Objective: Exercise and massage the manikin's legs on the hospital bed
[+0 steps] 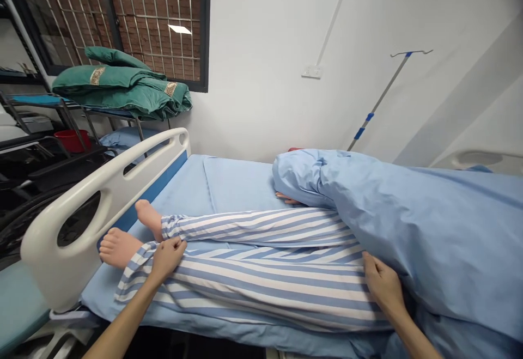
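Observation:
A figure in blue-and-white striped trousers (261,261) lies on a hospital bed, bare feet (122,242) toward the white footboard (98,195). My left hand (166,258) is closed, pinching the striped fabric at the near trouser cuff by the ankle. My right hand (382,283) lies flat on the upper part of the near trouser leg, fingers stretched out, at the edge of a light blue duvet (429,223). The duvet covers the figure's upper body. Another hand (288,199) shows just under the duvet's far edge.
The bed has a blue sheet (229,184). A drip pole (379,100) leans by the white wall behind. Folded green blankets (122,84) sit on a rack at the back left under a barred window. A red bucket (72,140) stands beneath the rack.

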